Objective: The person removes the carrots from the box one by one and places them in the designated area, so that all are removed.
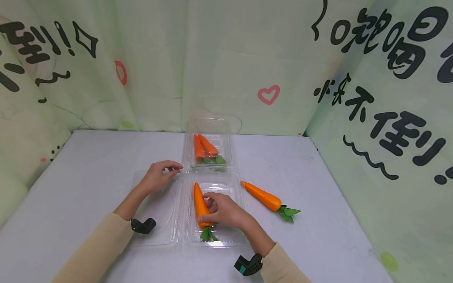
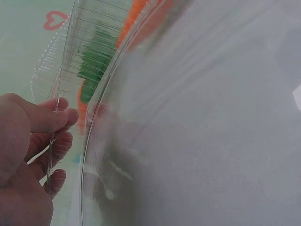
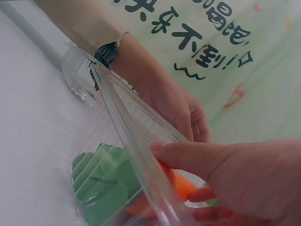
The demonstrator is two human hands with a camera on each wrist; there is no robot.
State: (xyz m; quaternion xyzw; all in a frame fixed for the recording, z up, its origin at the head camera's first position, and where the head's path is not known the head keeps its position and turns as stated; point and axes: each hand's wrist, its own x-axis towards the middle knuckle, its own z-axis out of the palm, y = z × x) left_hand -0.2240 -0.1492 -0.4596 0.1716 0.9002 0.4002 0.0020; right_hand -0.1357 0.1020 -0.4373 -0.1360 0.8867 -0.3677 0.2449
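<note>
A carrot [image 1: 199,198] with green leaves lies lengthwise in the near clear plastic box [image 1: 231,235], leaves toward the person. My right hand [image 1: 226,211] grips its thick end, thumb on one side and fingers on the other. In the right wrist view the box wall partly covers the carrot and its leaves [image 3: 103,181]. The box's flat lid [image 1: 159,224] is folded out to the left on the table. At the box's upper left corner, my left hand [image 1: 161,175] pinches the thin clear rim between thumb and fingers, as the left wrist view shows.
Right of the box, another carrot [image 1: 263,196] lies slanted on the white table [image 1: 311,236]. Behind it all stands a second clear box [image 1: 226,147] with two carrots [image 1: 205,147] inside. A pale green curtain [image 1: 219,59] hangs along the table's back edge.
</note>
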